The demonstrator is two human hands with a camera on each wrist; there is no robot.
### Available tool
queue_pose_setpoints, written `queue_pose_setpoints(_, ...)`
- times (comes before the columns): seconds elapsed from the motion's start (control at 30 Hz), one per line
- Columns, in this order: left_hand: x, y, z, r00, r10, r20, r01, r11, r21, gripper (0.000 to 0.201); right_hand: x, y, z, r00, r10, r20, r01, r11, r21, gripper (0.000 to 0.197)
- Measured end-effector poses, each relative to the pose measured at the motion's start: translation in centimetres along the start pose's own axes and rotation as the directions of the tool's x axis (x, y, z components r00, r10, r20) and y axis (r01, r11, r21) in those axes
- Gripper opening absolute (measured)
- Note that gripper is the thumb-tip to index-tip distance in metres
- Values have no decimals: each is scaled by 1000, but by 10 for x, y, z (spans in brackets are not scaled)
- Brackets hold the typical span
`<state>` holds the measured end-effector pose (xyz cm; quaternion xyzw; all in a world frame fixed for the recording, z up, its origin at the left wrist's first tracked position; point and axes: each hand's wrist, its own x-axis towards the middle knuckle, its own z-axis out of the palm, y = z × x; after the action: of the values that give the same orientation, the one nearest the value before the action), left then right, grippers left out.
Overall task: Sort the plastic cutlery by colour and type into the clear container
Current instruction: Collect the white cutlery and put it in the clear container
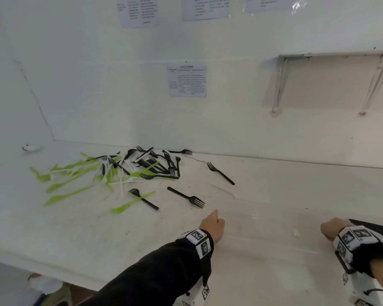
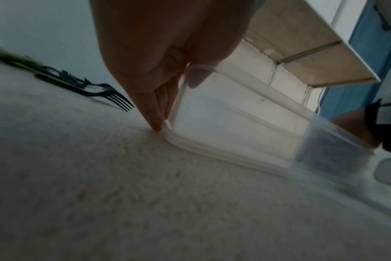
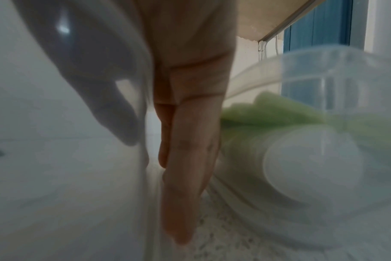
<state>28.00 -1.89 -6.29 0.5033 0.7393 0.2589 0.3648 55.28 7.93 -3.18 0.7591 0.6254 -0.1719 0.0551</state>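
Both my hands clamp the clear container (image 2: pixel 223 113) at centre right of the head view: left hand (image 1: pixel 213 225) pinching its near-left corner, right hand (image 1: pixel 332 228) gripping the right wall, fingers (image 3: pixel 185 159) outside. Green cutlery (image 3: pixel 268 113) lies blurred inside. Mixed green, white and black cutlery pile (image 1: pixel 119 171) sits centre left on the white counter (image 1: pixel 97 235).

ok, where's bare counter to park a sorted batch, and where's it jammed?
Bare: the near-left counter between its front edge, the left hand and the lone green knife; also the back-right strip between the wall and the clear container. Crowded: the cutlery pile at back left, with stray black forks fanning toward the container.
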Motion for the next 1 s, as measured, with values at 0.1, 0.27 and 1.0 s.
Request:
queue_pose_setpoints(0.1,1,-2,-4,999,14,36,-14,1000,13,53,8,4,-1,997,48,64,-41,993,-111,38)
queue_pose_setpoints(0.27,4,-4,-28,970,66,234,-97,987,125,58,29,8,-7,996,83,36,-82,996,-25,34)
queue_pose_setpoints(1.0,86,-166,-280,960,92,-265,41,889,456,31,-11,-295,-17,973,-215,85,227,958,-176,35)
